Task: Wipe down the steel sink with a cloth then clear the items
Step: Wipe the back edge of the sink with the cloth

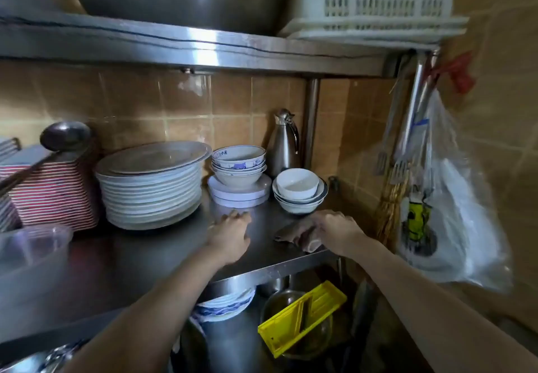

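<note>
Flat cloth (300, 234) under right hand (334, 231), lengthwise left-right.

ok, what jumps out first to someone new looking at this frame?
Probably the tall stack of white plates left of centre on the steel counter, with stacked bowls beside it. Next, the right hand pressing a grey cloth onto the counter's right end, left hand flat nearby. Below, a yellow slicer stands out.

A stack of white plates (150, 186) is sitting on the desk (122, 259), just beside striped plates (54, 195). A steel jug (283, 142) is standing against the tiles behind stacked bowls (239, 164). A plastic bag (445, 197) is hanging at the right. A yellow slicer (301, 316) is lying below.
</note>
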Demonstrator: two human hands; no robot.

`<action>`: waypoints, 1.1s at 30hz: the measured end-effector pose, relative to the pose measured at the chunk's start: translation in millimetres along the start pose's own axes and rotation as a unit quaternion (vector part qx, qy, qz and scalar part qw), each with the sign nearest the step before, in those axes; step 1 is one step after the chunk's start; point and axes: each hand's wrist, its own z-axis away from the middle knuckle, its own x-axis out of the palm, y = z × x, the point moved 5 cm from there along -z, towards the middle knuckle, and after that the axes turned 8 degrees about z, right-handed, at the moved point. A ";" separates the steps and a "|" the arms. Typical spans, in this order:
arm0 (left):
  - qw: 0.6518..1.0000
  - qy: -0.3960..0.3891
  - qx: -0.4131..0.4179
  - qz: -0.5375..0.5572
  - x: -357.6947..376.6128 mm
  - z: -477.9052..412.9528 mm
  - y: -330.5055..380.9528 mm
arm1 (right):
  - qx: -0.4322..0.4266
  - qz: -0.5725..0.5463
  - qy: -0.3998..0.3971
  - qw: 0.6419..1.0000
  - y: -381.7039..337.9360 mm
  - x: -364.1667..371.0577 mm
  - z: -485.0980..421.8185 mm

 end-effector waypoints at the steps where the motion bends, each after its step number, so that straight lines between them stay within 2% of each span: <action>1: 1.000 -0.009 -0.004 0.003 3.9 -4.8 -0.3 | -0.002 0.007 -0.020 1.000 2.7 5.1 -6.2; 4: 1.000 -0.020 -0.007 0.008 17.6 -19.3 -6.2 | -0.012 0.000 -0.056 0.998 8.6 21.3 -23.7; 10: 1.000 -0.006 -0.006 0.004 21.5 -44.6 -15.5 | -0.044 -0.038 -0.058 0.997 14.6 42.7 -56.0; 13: 1.000 0.004 0.001 -0.008 19.1 -54.1 -13.7 | -0.070 0.023 -0.119 0.990 16.5 59.1 -64.1; 16: 1.000 0.004 0.007 -0.011 20.4 -59.7 -9.5 | -0.058 0.015 -0.151 0.987 21.6 72.4 -65.8; 28: 1.000 0.016 0.019 0.018 27.8 -55.4 -16.1 | -0.008 -0.030 -0.019 0.999 9.3 58.9 -57.6; 33: 0.999 0.030 0.024 0.022 23.9 -52.5 -17.7 | 0.012 -0.026 0.008 1.000 8.4 56.6 -46.2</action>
